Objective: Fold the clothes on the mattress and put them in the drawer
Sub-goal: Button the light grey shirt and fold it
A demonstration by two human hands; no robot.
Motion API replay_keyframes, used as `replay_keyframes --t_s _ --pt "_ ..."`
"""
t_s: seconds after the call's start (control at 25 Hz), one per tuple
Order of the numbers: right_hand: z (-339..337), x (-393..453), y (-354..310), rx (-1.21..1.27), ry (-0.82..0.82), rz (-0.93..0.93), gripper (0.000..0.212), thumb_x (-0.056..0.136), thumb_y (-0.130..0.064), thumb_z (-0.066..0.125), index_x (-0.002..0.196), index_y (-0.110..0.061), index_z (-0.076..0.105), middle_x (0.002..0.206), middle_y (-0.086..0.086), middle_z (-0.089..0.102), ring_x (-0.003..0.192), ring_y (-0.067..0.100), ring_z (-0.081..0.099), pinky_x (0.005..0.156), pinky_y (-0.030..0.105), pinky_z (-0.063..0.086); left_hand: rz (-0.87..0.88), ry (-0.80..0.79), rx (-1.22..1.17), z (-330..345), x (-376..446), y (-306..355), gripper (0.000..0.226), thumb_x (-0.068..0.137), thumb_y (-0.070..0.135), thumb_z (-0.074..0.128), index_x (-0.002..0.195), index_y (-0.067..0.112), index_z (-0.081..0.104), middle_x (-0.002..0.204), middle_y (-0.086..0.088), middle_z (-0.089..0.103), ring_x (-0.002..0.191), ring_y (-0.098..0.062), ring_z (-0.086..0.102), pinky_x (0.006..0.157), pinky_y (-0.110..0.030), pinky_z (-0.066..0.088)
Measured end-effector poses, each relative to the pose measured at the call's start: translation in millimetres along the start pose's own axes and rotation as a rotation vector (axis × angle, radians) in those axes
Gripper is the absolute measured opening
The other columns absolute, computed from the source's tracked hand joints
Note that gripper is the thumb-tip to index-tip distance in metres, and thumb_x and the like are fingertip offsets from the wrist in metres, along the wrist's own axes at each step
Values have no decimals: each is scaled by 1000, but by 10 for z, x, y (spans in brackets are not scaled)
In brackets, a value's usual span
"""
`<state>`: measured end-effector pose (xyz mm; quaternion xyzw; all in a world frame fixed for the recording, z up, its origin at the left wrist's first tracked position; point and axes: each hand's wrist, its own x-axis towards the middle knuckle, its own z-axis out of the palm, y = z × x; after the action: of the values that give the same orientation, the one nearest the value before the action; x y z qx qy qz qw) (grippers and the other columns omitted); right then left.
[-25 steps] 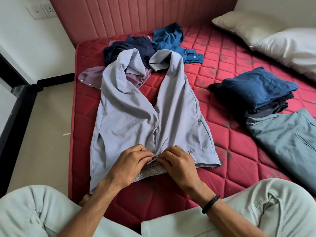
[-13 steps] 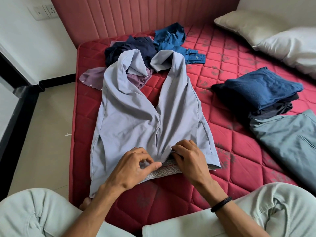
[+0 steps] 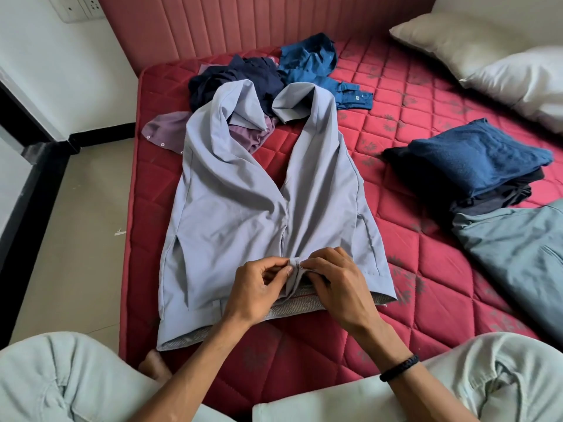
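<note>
Light grey trousers (image 3: 231, 208) lie spread on the red quilted mattress (image 3: 411, 269), waist toward me, legs running up over a heap of unfolded clothes: a navy garment (image 3: 243, 77), a blue shirt (image 3: 310, 62) and a purple one (image 3: 164, 129). My left hand (image 3: 259, 290) and my right hand (image 3: 335, 284) meet at the middle of the waistband, each pinching the fly fabric between thumb and fingers. To the right sits a folded stack topped by a dark blue piece (image 3: 475, 156), with a grey-green garment (image 3: 524, 254) laid flat beside it.
Two pillows (image 3: 487, 50) lie at the far right by the padded red headboard (image 3: 243, 22). Tiled floor (image 3: 82, 239) and a black frame (image 3: 27, 190) are left of the mattress edge. My knees in pale trousers (image 3: 61, 382) fill the bottom.
Both hands shifted from the lower edge of the waistband up to the fly, and now pinch the fabric together at the centre. The trousers lie as before.
</note>
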<state>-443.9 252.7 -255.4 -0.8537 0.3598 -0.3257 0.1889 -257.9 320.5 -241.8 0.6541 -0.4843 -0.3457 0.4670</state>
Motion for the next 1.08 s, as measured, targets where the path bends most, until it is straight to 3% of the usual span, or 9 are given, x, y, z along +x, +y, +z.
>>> replay_keyframes --t_s 0.24,0.48,0.6,0.72,0.92,1.0,1.08 --pt "-73 -15 17 -132 -194 -113 23 90 -20 67 106 -35 73 101 -13 61 94 19 55 78 38 49 5 -17 -14 14 -58 11 13 94 20 74 103 29 78 91 15 78 85 -4 74 76 -18 57" --pt "-69 -40 -46 -144 -2 -50 2 85 -27 68 86 -27 69 89 -11 57 84 16 57 73 33 47 228 -116 171 55 -49 -51 13 97 29 72 107 26 79 92 12 69 87 -8 70 76 -28 57" --pt "-51 -51 -67 -176 38 20 17 79 -23 73 94 -27 68 96 -10 57 82 17 60 71 31 47 309 -171 276 27 -47 -29 16 101 34 64 110 29 76 94 12 64 88 -10 68 76 -30 56" --pt "-60 -37 -86 -152 46 110 47 77 -14 82 118 -33 67 120 -8 60 82 15 62 64 31 54 339 -196 392 -19 -36 -38 19 105 34 55 104 27 72 91 10 60 86 -10 64 75 -33 53" --pt "-151 -17 -43 -149 5 49 42 79 -13 85 114 -32 72 116 -14 61 78 10 60 64 27 54 426 -189 583 -51 -43 -12 15 105 29 53 101 26 67 92 11 58 88 -7 58 79 -30 51" --pt "-161 -17 -46 -130 -17 50 46 80 -11 83 118 -34 71 116 -15 60 81 10 61 66 27 54 433 -194 621 -61 -61 -1 14 105 25 53 108 27 66 95 11 57 89 -7 58 79 -29 51" --pt "-163 -14 -41 -116 -48 43 55 79 -8 79 124 -38 67 118 -15 58 83 10 62 69 25 53 444 -211 679 -54 -82 -2 29 104 17 52 127 33 60 100 11 56 91 -8 59 83 -28 53"
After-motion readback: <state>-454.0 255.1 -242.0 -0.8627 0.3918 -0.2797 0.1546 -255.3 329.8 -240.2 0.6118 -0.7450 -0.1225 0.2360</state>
